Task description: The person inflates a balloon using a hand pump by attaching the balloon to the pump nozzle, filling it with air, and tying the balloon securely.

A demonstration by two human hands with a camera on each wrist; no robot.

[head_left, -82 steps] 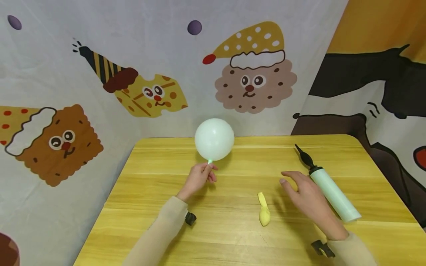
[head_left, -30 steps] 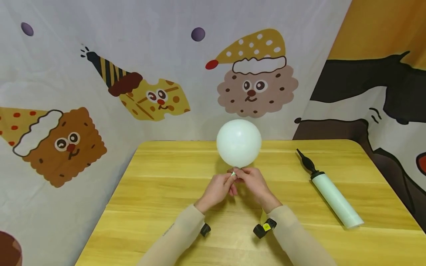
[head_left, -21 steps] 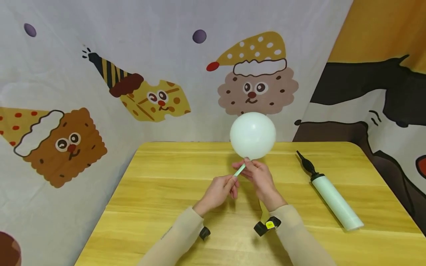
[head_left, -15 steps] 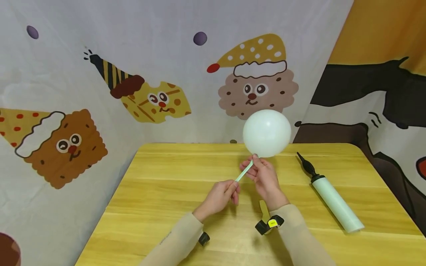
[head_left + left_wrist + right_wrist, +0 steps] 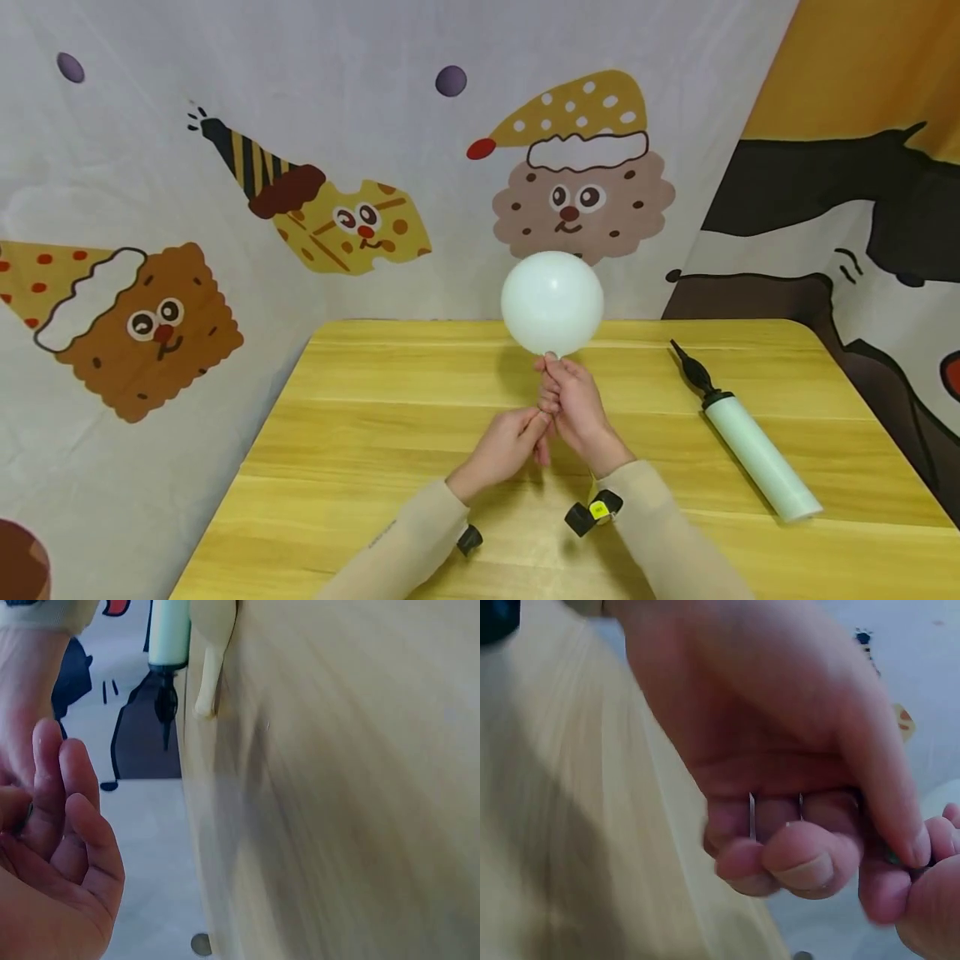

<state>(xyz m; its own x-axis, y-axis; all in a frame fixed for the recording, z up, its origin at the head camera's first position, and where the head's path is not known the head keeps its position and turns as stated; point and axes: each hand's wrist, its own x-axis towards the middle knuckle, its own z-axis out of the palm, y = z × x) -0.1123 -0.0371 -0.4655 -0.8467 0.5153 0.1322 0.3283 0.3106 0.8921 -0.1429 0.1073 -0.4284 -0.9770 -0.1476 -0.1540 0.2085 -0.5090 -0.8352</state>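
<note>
An inflated pale mint balloon stands above the far part of the table. My right hand pinches its neck just below the round part, thumb and fingertips together. Just below, my left hand pinches the neck's lower end, its fingers touching or almost touching the right hand. The hands hide nearly all of the neck; a speck of green shows at the right thumb in the right wrist view. A limp yellow balloon lies on the table, mostly hidden behind the right wrist in the head view.
A mint hand pump with a black nozzle lies at the right of the wooden table. A cloth backdrop with cartoon figures hangs behind the table. Black wrist cameras stick out below both sleeves.
My right hand has come from beside the pump to the balloon's neck. The neck was stretched between the hands half a second ago; since then the balloon has swung left and the hands have closed together.
</note>
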